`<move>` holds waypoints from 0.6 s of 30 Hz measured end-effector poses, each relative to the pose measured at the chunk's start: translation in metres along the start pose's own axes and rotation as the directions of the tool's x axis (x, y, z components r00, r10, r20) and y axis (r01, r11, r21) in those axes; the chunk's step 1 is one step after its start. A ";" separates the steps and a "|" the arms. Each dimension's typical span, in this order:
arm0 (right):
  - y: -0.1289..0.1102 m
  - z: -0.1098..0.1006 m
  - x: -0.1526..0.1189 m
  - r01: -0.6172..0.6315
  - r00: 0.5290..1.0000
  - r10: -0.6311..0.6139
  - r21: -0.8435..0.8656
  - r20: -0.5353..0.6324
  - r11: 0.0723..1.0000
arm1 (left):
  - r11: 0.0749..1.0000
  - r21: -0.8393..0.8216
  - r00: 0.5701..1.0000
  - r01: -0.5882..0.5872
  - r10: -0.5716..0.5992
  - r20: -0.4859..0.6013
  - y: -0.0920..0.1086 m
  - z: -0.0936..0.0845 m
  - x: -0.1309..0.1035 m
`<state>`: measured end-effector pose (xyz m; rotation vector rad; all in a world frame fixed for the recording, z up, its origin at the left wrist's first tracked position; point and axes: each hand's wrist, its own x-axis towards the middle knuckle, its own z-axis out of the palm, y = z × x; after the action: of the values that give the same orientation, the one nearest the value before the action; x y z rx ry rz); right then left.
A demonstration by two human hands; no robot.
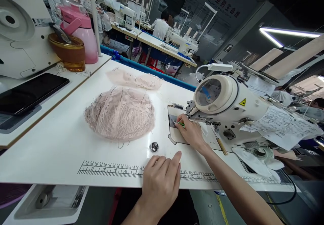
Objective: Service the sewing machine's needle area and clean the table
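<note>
My right hand (190,131) pinches a small green-handled tool (180,123) with a thin metal tip, whose exact kind I cannot tell. The tip is over the opening in the metal bed plate (181,138), beside the needle area of a white sewing machine (229,96). My left hand (162,181) is at the table's front edge over the printed ruler (108,169), its fingers curled together and their undersides hidden. Just beyond it sits a metal bobbin case (154,146). Pale pink lace fabric (121,113) lies heaped to the left, with loose dark threads.
A second pink fabric strip (134,79) lies behind the heap. Right of the bed are a wooden-handled tool (221,145), tape roll (260,150) and papers (283,125). A phone (32,91), amber container (69,54) and pink jug (81,32) stand left. A person (160,27) sits farther off.
</note>
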<state>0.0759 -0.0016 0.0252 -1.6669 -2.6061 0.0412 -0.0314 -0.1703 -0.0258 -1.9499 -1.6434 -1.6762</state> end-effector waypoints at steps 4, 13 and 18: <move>-0.003 0.001 0.001 0.011 1.000 -0.011 0.001 -0.006 1.000 | 1.000 0.005 1.000 -0.003 0.003 0.006 0.000 0.001 0.000; -0.022 -0.014 -0.007 0.009 0.998 0.007 -0.293 0.054 0.956 | 1.000 0.001 1.000 0.012 -0.012 0.009 -0.002 0.001 0.000; -0.027 -0.021 -0.017 -0.029 0.994 0.076 -0.472 0.081 0.881 | 1.000 0.002 1.000 0.028 -0.028 0.005 -0.002 0.000 -0.001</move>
<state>0.0598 -0.0283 0.0468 -1.9118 -2.8022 -0.5708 -0.0326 -0.1699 -0.0277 -1.9405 -1.6817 -1.6799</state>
